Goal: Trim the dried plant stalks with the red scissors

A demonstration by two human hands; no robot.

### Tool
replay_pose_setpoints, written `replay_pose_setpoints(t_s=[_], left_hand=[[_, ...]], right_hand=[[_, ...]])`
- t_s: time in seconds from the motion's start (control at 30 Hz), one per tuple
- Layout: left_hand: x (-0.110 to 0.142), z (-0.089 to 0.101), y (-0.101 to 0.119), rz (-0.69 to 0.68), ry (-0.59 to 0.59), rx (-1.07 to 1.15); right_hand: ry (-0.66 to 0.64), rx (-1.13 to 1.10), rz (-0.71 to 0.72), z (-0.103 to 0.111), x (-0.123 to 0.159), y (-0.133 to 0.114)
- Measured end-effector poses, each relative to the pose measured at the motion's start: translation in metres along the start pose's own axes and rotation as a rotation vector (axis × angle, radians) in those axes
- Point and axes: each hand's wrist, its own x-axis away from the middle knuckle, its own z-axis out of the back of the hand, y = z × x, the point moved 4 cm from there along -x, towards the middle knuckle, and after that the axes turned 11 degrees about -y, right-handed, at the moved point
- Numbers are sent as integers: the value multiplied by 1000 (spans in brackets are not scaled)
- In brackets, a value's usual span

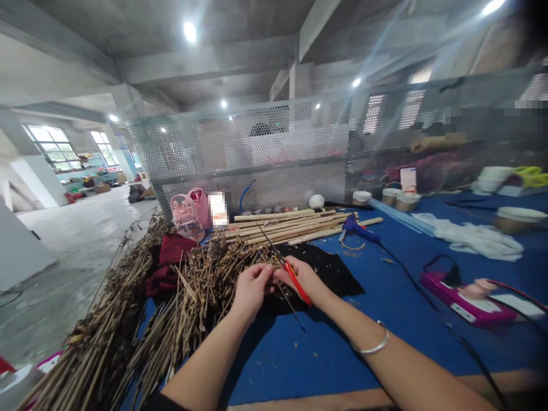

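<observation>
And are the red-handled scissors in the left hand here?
No, the red-handled scissors are in the right hand, their blades pointing away from the person.

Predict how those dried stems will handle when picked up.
The dried stems look thin and straight, so probably stiff and light. Their shrivelled heads seem brittle and, being tangled together, may snag one another.

right grip (310,279) holding red-handled scissors (295,281), left grip (252,289) beside it, dried stems (200,285), blue table (274,365)
</observation>
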Motion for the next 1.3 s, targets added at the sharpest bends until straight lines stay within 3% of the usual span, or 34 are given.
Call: replay_pose_setpoints(t_s=[0.13,0.43,0.83,1.3], left_hand=[[0,-1,1,7,-67,-5],[5,-9,2,-26,-95,-221],[8,-9,1,-20,-48,-259],[8,-7,3,-7,-14,-245]], right_hand=[[63,295,-74,13,3,4],[93,519,-45,11,6,-13],[92,617,-6,10,9,-17],[137,639,-94,9,8,-9]])
